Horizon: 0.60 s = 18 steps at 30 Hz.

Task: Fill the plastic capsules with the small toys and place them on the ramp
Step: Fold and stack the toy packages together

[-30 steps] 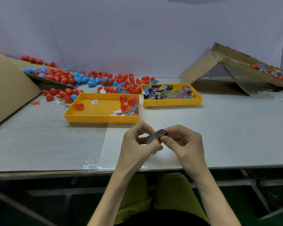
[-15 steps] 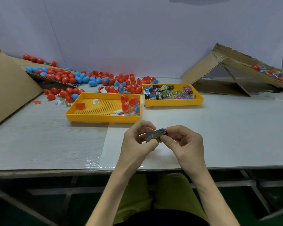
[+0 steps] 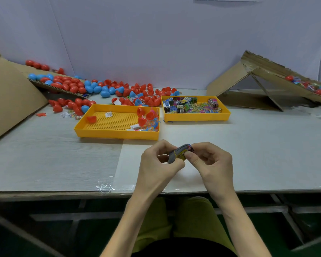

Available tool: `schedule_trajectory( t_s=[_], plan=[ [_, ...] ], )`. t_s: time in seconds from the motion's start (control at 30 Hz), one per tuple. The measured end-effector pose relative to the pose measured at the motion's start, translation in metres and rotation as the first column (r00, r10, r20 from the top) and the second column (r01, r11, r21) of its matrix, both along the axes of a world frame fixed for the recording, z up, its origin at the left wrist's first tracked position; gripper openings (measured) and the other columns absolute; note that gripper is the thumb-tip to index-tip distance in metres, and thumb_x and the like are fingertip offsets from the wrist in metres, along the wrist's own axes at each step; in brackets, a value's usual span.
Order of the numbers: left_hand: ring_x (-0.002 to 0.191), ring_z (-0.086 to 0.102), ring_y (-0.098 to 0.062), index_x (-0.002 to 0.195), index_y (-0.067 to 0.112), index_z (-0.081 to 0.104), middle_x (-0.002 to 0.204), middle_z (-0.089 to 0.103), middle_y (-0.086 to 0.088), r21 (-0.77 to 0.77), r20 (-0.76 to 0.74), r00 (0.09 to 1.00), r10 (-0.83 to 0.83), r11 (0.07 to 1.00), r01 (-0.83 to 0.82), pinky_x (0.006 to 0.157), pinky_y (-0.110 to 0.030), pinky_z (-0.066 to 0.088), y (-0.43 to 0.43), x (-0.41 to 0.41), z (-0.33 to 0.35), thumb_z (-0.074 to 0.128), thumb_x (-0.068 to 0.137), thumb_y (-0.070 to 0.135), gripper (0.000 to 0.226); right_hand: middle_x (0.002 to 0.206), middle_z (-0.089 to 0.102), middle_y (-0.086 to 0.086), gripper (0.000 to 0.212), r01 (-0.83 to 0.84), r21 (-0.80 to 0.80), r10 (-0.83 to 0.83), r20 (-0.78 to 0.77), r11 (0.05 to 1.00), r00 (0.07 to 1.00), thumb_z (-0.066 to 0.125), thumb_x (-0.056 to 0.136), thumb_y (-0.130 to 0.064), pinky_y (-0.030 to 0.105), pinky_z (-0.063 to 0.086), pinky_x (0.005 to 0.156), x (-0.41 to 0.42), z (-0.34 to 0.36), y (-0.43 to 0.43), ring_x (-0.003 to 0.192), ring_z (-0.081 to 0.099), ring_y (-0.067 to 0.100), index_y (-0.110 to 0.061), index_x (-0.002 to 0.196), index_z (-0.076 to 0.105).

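Above the table edge, left hand [image 3: 158, 164] and right hand [image 3: 211, 164] pinch what seems a toy packet [image 3: 180, 153].

Head-worn, forward-down, apparently close over table [image 3: 248, 154].

your left hand [image 3: 157, 164]: fingers curled, pinching the small toy [image 3: 179, 154] | your right hand [image 3: 212, 163]: curled, thumb seemingly pinching its other end | your forearms: angled inward, hands nearly touching
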<state>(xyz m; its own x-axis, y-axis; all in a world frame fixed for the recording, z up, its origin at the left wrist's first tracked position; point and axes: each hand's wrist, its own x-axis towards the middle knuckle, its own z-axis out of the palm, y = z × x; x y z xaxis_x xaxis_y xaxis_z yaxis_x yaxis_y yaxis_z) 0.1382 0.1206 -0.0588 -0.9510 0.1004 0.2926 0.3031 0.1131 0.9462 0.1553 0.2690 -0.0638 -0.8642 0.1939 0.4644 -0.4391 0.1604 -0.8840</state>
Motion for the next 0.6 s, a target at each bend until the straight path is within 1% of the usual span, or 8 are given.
schedule_trajectory(
  t_s=[0.07,0.13,0.2,0.27,0.4,0.5,0.57,0.6],
  plan=[
    [0.076,0.072,-0.03,0.077,0.016,0.067,0.075,0.07,-0.005,0.018,0.013,1.0,0.005,1.0,-0.005,0.073,-0.043,0.06,-0.0015,-0.001,-0.0011,0.071,0.067,0.016,0.011,0.082,0.075,-0.004,0.01,0.015,-0.073,-0.015,0.002,0.997,1.0,0.078,0.078,-0.017,0.017,0.053,0.07,-0.0017,0.0004,0.0018,0.078,0.07,0.01,-0.022,0.086,0.073],
    [0.075,0.072,-0.031,0.075,0.015,0.067,0.075,0.071,-0.009,0.066,0.038,0.999,-0.01,0.998,0.008,0.078,-0.051,0.06,-0.0041,-0.002,-0.0017,0.072,0.067,0.018,0.01,0.082,0.075,-0.002,0.014,0.013,-0.105,-0.012,0.011,0.994,1.0,0.075,0.076,-0.024,0.017,0.053,0.069,-0.0031,0.0011,0.0028,0.078,0.07,0.01,-0.016,0.088,0.073],
    [0.076,0.075,-0.027,0.074,0.021,0.068,0.077,0.072,-0.006,0.104,0.054,0.998,-0.045,0.994,0.039,0.082,-0.055,0.059,-0.0062,-0.0026,-0.0014,0.072,0.067,0.026,0.01,0.083,0.076,-0.003,0.015,-0.003,-0.103,0.006,0.026,0.995,1.0,0.075,0.076,-0.025,0.016,0.053,0.069,-0.0044,0.0009,0.0033,0.078,0.07,0.009,-0.016,0.088,0.073],
    [0.078,0.076,-0.024,0.074,0.027,0.069,0.082,0.073,-0.003,0.122,0.052,0.996,-0.07,0.991,0.063,0.083,-0.053,0.059,-0.0066,-0.0024,-0.0006,0.071,0.068,0.029,0.007,0.083,0.076,-0.003,0.015,-0.013,-0.112,0.016,0.032,0.994,0.999,0.075,0.076,-0.026,0.016,0.053,0.069,-0.0047,0.0007,0.0033,0.078,0.07,0.009,-0.017,0.088,0.074],
    [0.081,0.076,-0.023,0.087,0.023,0.072,0.088,0.075,-0.001,0.133,0.044,0.995,-0.085,0.988,0.079,0.085,-0.051,0.059,-0.0073,-0.0021,-0.0009,0.068,0.079,0.016,0.012,0.083,0.076,-0.002,0.015,-0.01,-0.109,0.013,0.03,0.994,0.999,0.075,0.076,-0.026,0.018,0.054,0.069,-0.0054,0.0001,0.0038,0.078,0.071,0.01,-0.018,0.088,0.074],
    [0.083,0.076,-0.024,0.101,0.022,0.072,0.094,0.075,0.0,0.152,0.062,0.992,-0.107,0.984,0.096,0.087,-0.049,0.059,-0.0078,-0.002,-0.0006,0.072,0.078,0.025,0.023,0.084,0.076,-0.002,0.013,-0.009,-0.112,0.013,0.04,0.994,0.999,0.076,0.077,-0.026,0.019,0.055,0.07,-0.005,0.0004,0.0039,0.079,0.071,0.011,-0.021,0.089,0.076],
    [0.085,0.076,-0.024,0.105,0.025,0.071,0.098,0.075,0.0,0.153,0.069,0.991,-0.118,0.982,0.107,0.087,-0.046,0.06,-0.0078,-0.0019,-0.0002,0.074,0.075,0.034,0.031,0.084,0.076,-0.001,0.008,-0.01,-0.132,0.016,0.045,0.991,0.999,0.077,0.079,-0.024,0.02,0.055,0.07,-0.0047,0.0007,0.0043,0.078,0.071,0.013,-0.028,0.086,0.077],
    [0.086,0.076,-0.023,0.106,0.027,0.072,0.099,0.076,0.001,0.148,0.071,0.99,-0.118,0.983,0.106,0.087,-0.046,0.06,-0.0078,-0.0023,-0.0005,0.075,0.076,0.034,0.031,0.083,0.076,-0.001,0.01,-0.011,-0.14,0.018,0.047,0.99,0.999,0.077,0.08,-0.021,0.021,0.055,0.07,-0.0049,0.0006,0.0047,0.077,0.071,0.013,-0.029,0.086,0.077]
  ],
)
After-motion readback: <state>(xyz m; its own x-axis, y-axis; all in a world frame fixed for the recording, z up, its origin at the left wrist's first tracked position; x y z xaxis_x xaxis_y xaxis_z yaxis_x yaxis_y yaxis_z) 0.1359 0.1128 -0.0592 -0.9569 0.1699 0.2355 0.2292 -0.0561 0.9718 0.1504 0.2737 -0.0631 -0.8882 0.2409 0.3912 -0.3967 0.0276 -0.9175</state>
